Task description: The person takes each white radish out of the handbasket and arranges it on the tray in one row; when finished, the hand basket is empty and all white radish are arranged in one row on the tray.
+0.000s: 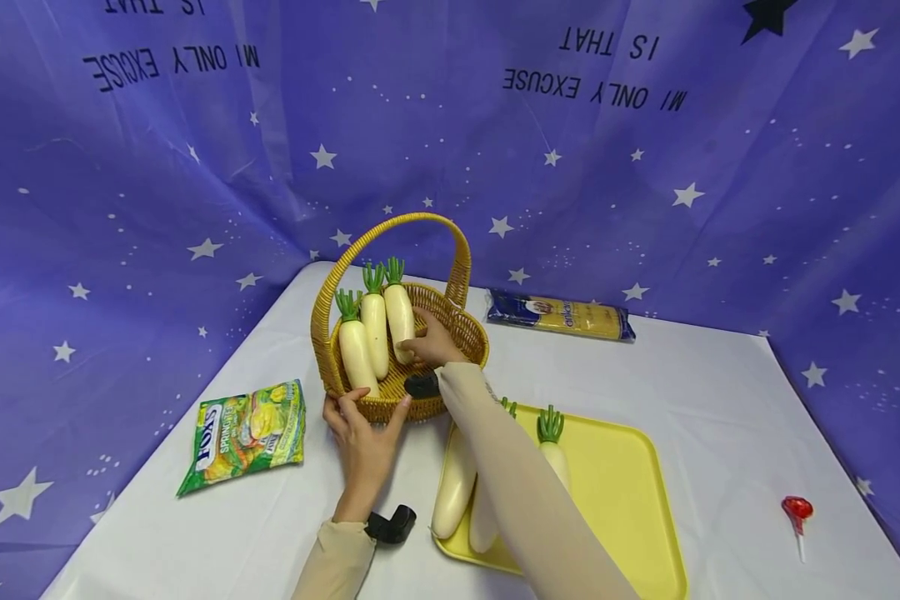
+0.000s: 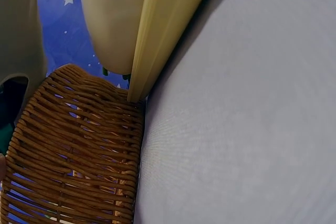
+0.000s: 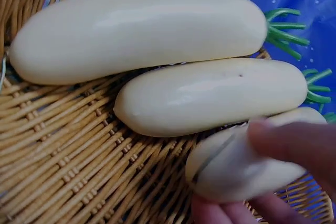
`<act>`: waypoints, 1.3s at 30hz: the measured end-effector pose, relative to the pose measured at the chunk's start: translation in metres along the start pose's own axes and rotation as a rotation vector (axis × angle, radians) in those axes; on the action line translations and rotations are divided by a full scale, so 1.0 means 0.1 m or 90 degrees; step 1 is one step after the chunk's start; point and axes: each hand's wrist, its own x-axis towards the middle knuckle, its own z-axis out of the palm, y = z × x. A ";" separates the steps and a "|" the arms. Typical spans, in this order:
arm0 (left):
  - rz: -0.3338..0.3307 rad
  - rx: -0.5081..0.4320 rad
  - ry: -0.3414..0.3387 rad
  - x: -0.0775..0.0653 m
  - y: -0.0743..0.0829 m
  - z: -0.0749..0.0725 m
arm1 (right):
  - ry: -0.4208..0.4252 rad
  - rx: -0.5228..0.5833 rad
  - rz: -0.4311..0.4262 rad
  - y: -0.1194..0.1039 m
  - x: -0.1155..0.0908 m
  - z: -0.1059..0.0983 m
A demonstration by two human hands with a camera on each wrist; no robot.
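Observation:
A yellow-brown wicker basket (image 1: 474, 340) with a tall arched handle holds three white radishes with green tops: a left one (image 1: 356, 354), a middle one (image 1: 375, 325) and a right one (image 1: 399, 312). My right hand (image 1: 437, 343) reaches inside and grips the right radish, thumb on its upper side and fingers beneath in the right wrist view (image 3: 247, 166). At the basket's near left rim, my left hand (image 1: 366, 446) holds the edge. The left wrist view shows mostly the woven wall (image 2: 73, 140), with only a fingertip at the left border.
More white radishes (image 1: 456, 487) lie on a yellow tray (image 1: 622, 492), partly hidden by my right sleeve. A green candy bag (image 1: 247, 433) lies left of the basket. Behind is a pasta pack (image 1: 562, 315); a red lollipop (image 1: 798, 508) lies far right. A starry cloth hangs around.

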 end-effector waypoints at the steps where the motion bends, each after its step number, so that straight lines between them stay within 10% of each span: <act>1: 0.003 -0.001 0.000 0.00 0.00 0.00 | -0.008 0.020 0.002 0.00 0.00 -0.02; 10: -0.004 -0.002 -0.004 0.00 -0.01 0.01 | -0.070 0.199 0.045 -0.05 -0.07 -0.18; 20: 0.001 -0.004 -0.007 -0.01 0.02 0.02 | -0.080 0.238 0.008 -0.11 -0.50 -0.44; 29: -0.006 -0.033 -0.022 0.00 0.07 0.07 | -0.063 0.240 -0.006 0.08 -1.31 -0.88; 39: 0.002 -0.055 -0.022 -0.04 0.05 0.07 | 0.096 0.157 0.048 0.75 -2.41 -1.41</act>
